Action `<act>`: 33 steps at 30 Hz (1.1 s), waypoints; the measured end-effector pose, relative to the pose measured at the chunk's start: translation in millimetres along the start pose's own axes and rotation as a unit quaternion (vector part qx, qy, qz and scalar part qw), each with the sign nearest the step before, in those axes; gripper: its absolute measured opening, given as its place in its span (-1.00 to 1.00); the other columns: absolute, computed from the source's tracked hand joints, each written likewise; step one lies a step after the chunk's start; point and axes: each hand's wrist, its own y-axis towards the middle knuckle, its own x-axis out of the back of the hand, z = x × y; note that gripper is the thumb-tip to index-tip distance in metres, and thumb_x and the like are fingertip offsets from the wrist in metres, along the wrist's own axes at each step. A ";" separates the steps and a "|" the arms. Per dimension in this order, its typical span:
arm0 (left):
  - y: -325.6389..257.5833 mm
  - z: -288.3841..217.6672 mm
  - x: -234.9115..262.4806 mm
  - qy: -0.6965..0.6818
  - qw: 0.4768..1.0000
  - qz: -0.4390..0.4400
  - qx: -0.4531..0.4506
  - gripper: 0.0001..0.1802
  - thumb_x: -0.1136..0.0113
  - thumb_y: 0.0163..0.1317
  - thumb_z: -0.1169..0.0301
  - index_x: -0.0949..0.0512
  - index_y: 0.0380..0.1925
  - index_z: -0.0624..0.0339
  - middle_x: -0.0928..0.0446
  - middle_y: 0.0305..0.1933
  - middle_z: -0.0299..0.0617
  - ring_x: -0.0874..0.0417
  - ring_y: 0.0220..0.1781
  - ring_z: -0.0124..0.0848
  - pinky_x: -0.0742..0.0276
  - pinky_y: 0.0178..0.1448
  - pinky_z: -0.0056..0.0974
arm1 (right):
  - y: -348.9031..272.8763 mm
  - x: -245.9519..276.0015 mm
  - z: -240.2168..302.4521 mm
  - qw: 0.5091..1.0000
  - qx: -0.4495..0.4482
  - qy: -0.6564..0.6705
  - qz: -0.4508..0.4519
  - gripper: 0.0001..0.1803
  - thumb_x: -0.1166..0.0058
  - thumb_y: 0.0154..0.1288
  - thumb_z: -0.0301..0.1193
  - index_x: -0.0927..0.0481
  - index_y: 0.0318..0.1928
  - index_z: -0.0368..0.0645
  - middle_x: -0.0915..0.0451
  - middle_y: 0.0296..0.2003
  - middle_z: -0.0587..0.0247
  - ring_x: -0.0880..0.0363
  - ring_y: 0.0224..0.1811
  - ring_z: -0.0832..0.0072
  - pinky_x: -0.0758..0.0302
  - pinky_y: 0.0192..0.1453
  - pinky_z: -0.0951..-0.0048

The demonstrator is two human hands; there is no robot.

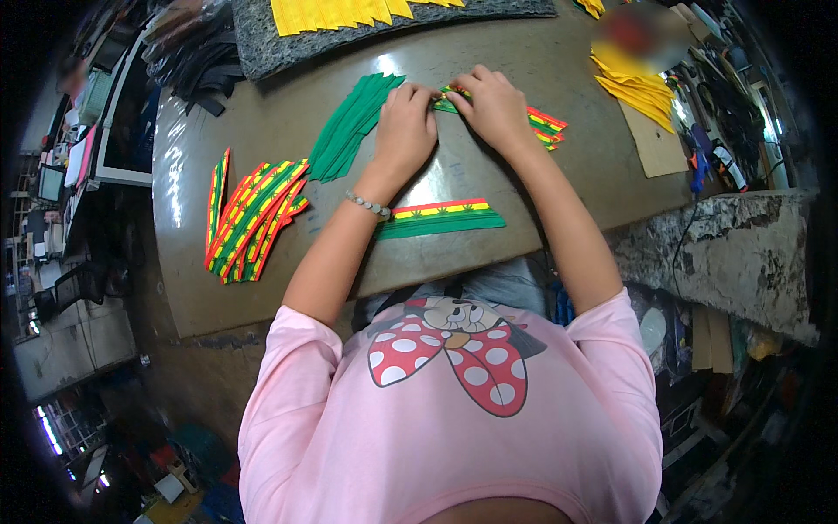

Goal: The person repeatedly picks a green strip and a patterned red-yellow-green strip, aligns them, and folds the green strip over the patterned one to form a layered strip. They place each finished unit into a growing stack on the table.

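The left hand (408, 122) and right hand (494, 109) are shown, in the head view, with a patterned strip (447, 106) grasped between their fingertips over the table (288, 113). Green strips (353, 129) are fanned beside the left hand; striped pieces (547, 127) are placed beyond the right wrist; a green-edged band (443, 225) is laid nearer the body.

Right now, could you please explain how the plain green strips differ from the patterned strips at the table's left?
The plain green strips are one solid colour; the patterned strips show red, yellow and green. The plain green strips lie beside the left hand; the patterned strips lie farther left. Both form overlapping piles on the table.
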 end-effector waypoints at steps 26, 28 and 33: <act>14.8 16.0 2.9 0.090 0.985 0.145 0.018 -0.61 -0.10 0.29 0.33 -0.63 0.12 -0.02 -0.53 0.13 -0.17 -0.54 0.15 -0.19 -0.45 0.25 -0.06 | -169.1 249.1 -208.8 0.651 -0.264 0.618 -0.353 -0.73 -0.07 0.40 -0.35 -0.54 -0.02 -0.27 -0.53 -0.32 0.24 -0.47 -0.41 0.54 -0.55 -0.18 0.45; 23.2 20.9 3.3 -0.178 0.972 0.089 0.123 -0.66 -0.13 0.29 0.32 -0.65 0.04 0.08 -0.57 0.01 -0.15 -0.56 0.00 -0.25 -0.49 0.13 -0.16 | -167.4 247.8 -145.4 0.793 -0.304 0.451 -0.272 -0.71 -0.12 0.46 -0.29 -0.55 0.00 -0.25 -0.54 -0.39 0.31 -0.44 -0.51 0.66 -0.52 -0.33 0.60; -10.7 -24.7 50.5 -0.264 0.938 -0.033 0.223 -0.65 -0.23 0.36 0.21 -0.64 -0.04 0.27 -0.64 -0.22 -0.18 -0.58 -0.24 -0.48 -0.53 -0.10 -0.34 | -141.6 174.1 21.7 0.857 -0.290 0.404 0.133 -0.73 -0.09 0.49 -0.28 -0.66 0.05 -0.11 -0.68 -0.32 0.34 -0.57 -0.51 0.74 -0.45 -0.60 0.69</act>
